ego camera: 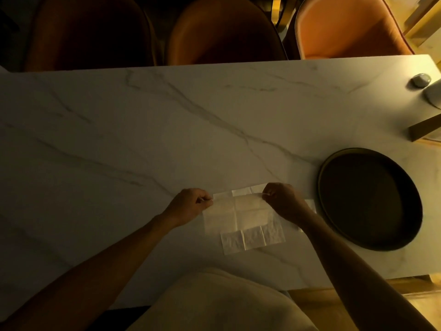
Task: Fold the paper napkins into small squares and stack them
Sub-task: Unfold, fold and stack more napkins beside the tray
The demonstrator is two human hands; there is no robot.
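Two hands pinch one creased paper napkin [241, 216] over the marble bench [143, 130].

Three upholstered chairs [224, 32] line the far edge; a round dark tray [322, 201] sits just right of the napkin, with a small silvery object [421, 80] at the far right corner. The left hand [191, 203] and right hand [281, 199] each hold a tight fingertip grip on a far corner. The thin white napkin is marked by fold lines, its near edge lying on the bench, near the person.
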